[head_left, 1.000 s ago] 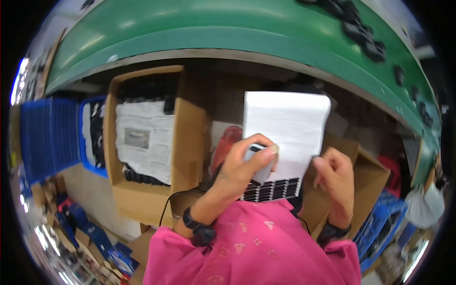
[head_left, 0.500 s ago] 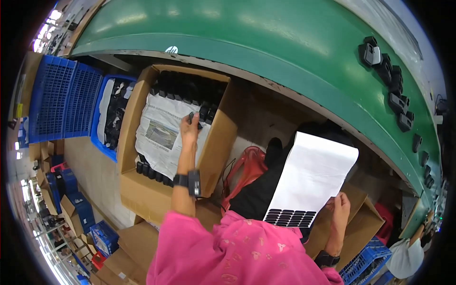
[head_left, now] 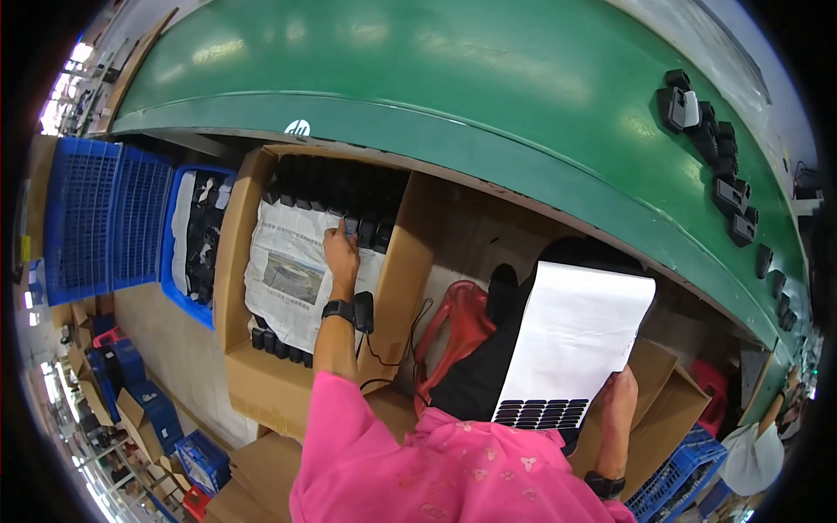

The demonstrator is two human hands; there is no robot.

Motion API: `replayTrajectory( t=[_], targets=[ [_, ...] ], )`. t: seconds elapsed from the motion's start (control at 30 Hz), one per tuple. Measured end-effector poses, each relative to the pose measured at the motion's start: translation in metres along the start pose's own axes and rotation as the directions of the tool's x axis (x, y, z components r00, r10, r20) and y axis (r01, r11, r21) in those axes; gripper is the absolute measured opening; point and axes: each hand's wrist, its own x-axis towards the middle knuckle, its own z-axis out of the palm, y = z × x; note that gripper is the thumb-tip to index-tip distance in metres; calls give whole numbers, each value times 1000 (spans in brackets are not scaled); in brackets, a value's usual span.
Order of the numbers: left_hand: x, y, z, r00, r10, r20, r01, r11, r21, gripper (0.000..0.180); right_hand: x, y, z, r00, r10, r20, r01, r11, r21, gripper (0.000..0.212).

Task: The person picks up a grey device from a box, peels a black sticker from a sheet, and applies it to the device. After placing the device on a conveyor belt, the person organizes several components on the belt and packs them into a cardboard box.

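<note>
My left hand (head_left: 342,253) reaches into a cardboard box (head_left: 238,253) and pinches a small black plastic part (head_left: 350,226) at the end of a row. Under that hand lies a printed newspaper sheet (head_left: 292,270), with more black parts (head_left: 283,346) showing beyond its edges. Over my lap lies a long white sheet (head_left: 582,331) with rows of black oblong stickers (head_left: 540,413) at its near end. My right hand (head_left: 621,394) is closed at the right edge of this sheet; its fingertips are partly hidden.
A green workbench (head_left: 418,78) runs across the far side, with black plastic parts (head_left: 731,193) lined up at its right. Blue crates (head_left: 83,218) and a blue bin (head_left: 166,261) stand left of the box. A red stool (head_left: 458,327) is between box and lap.
My left hand has moved a little up the newspaper to the row of black parts. My right hand stays by the sheet's edge. The whole view has shifted slightly.
</note>
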Motion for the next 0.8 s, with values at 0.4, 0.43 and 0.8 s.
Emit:
replayTrajectory(
  t=[0.4, 0.43, 0.8],
  targets=[
    [-32, 28, -28, 972, -217, 90, 211, 975, 77, 38, 4, -10, 27, 1000, -10, -2, 9, 965, -261, 35],
    [-33, 24, -27, 972, -218, 87, 211, 974, 82, 38, 4, -8, 26, 1000, -8, 2, 8, 966, -258, 35],
    [-18, 9, -20, 993, -86, 85, 73, 986, 152, 46, 7, -5, 28, 1000, -3, -19, -2, 966, -260, 34]
  ],
)
